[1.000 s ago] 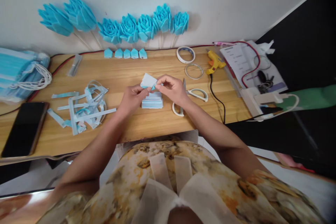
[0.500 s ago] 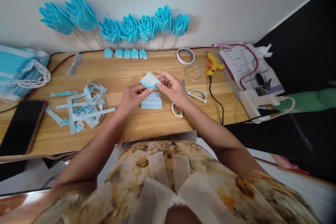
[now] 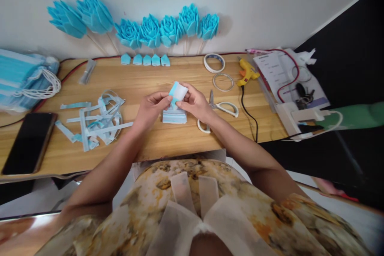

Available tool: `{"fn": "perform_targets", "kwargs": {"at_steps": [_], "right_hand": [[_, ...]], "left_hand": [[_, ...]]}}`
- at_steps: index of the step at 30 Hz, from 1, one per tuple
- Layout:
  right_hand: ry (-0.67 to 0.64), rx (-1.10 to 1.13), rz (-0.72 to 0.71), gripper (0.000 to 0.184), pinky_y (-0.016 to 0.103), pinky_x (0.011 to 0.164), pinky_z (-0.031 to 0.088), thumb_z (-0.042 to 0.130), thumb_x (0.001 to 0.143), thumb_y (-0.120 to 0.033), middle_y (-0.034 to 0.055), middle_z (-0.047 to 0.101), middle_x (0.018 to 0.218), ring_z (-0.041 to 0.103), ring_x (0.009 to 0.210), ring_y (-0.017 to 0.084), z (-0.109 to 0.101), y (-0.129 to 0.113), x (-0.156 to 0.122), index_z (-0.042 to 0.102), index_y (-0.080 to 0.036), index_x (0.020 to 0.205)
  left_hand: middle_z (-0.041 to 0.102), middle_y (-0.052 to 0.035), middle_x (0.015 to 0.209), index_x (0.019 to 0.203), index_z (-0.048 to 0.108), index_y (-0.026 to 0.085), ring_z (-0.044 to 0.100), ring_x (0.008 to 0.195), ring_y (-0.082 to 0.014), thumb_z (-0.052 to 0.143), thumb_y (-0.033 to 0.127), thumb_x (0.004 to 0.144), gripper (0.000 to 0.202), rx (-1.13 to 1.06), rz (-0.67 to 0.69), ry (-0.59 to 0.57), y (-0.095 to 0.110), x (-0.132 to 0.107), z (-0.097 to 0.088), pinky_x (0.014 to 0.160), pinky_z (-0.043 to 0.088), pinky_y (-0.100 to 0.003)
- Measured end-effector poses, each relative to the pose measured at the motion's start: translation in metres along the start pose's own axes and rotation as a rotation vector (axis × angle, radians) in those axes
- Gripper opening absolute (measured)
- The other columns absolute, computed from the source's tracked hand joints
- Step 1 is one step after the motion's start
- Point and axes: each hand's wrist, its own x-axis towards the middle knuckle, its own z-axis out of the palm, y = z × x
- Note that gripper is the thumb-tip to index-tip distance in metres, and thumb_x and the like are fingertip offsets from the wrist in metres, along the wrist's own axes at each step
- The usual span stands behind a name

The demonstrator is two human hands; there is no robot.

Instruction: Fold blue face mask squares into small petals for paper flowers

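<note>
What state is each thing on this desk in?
Sheet: partly folded, pinched by the left hand and right hand
Stack: layered, partly hidden
Scissors: handles spread apart
Phone: flat, screen dark
Strips: loosely heaped
Folded pieces: five, in a row
Flowers: assembled, seven
Tape roll: lying flat
Glue gun: lying down; can't tell if hot

This looks like a small craft corner: a wooden table [image 3: 135, 82] against a plain wall [image 3: 246, 8], with blue flowers [image 3: 150, 31] on sticks [image 3: 96, 45] at eleven o'clock, a tape roll [image 3: 207, 67] at one, a glue gun [image 3: 247, 73] at two, scissors [image 3: 213, 106] at three and cut strips [image 3: 100, 129] at nine. Whether in a home or shop, I cannot tell.
</note>
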Motion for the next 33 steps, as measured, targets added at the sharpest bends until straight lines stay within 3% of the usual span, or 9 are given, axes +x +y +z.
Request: {"fn": "perform_targets", "kwargs": {"at_steps": [5,9,13,19,23,29,33], "right_hand": [[0.011,-0.029,-0.007,0.065,0.029,0.081,0.058,0.076,0.078,-0.047,0.0034,0.069,0.108,0.066,0.093,0.016,-0.003,-0.009,0.000,0.054,-0.023,0.134],[0.070,-0.091,-0.025,0.040,0.025,0.071,0.053,0.075,0.079,-0.048,0.0007,0.069,0.094,0.063,0.081,0.013,-0.005,-0.018,-0.001,0.069,-0.020,0.107],[0.123,-0.141,-0.101,0.025,0.026,0.068,0.049,0.076,0.081,-0.043,-0.0003,0.069,0.083,0.060,0.073,0.012,-0.007,-0.020,-0.001,0.070,-0.019,0.088],[0.087,-0.379,-0.308,0.007,0.034,0.083,0.052,0.067,0.084,-0.026,0.0018,0.071,0.091,0.063,0.086,0.017,-0.012,-0.024,-0.004,0.073,-0.023,0.088],[0.076,-0.461,-0.371,0.018,0.038,0.093,0.051,0.059,0.081,-0.015,0.0030,0.072,0.102,0.066,0.097,0.018,-0.014,-0.026,-0.005,0.074,-0.025,0.087],[0.083,-0.469,-0.332,0.019,0.038,0.094,0.052,0.058,0.082,-0.016,0.0033,0.075,0.103,0.067,0.101,0.019,-0.014,-0.026,-0.005,0.073,-0.024,0.090],[0.089,-0.314,-0.190,0.025,0.035,0.090,0.054,0.057,0.091,-0.031,0.0033,0.074,0.110,0.068,0.101,0.018,-0.016,-0.026,-0.007,0.071,-0.024,0.111]], "left_hand": [[0.058,0.0023,0.056,0.065,0.070,0.018,0.049,0.056,-0.0100,0.078,0.044,0.069,0.028,0.005,-0.059,-0.002,0.007,-0.002,0.003,0.056,0.041,-0.024],[0.061,0.0015,0.058,0.066,0.071,0.017,0.048,0.054,-0.0096,0.079,0.047,0.066,0.031,0.051,-0.068,-0.063,0.007,-0.004,0.005,0.052,0.037,-0.023],[0.057,0.0022,0.055,0.066,0.071,0.017,0.042,0.051,-0.0081,0.079,0.047,0.066,0.032,0.072,-0.073,-0.077,0.004,-0.005,0.005,0.048,0.032,-0.022],[0.057,0.0014,0.054,0.063,0.070,0.018,0.046,0.052,-0.0099,0.078,0.048,0.065,0.032,0.059,-0.104,-0.061,0.006,-0.003,0.002,0.051,0.039,-0.023],[0.056,0.0010,0.052,0.059,0.066,0.018,0.047,0.053,-0.0104,0.079,0.048,0.065,0.034,0.063,-0.102,-0.087,0.009,-0.002,0.000,0.052,0.041,-0.024],[0.056,0.0014,0.053,0.057,0.064,0.018,0.046,0.052,-0.0102,0.079,0.047,0.066,0.033,0.055,-0.112,-0.106,0.010,-0.003,0.001,0.052,0.040,-0.024],[0.057,0.0012,0.053,0.057,0.064,0.018,0.049,0.053,-0.0109,0.079,0.048,0.067,0.035,0.072,-0.099,-0.080,0.010,-0.004,0.002,0.053,0.041,-0.025]]}}
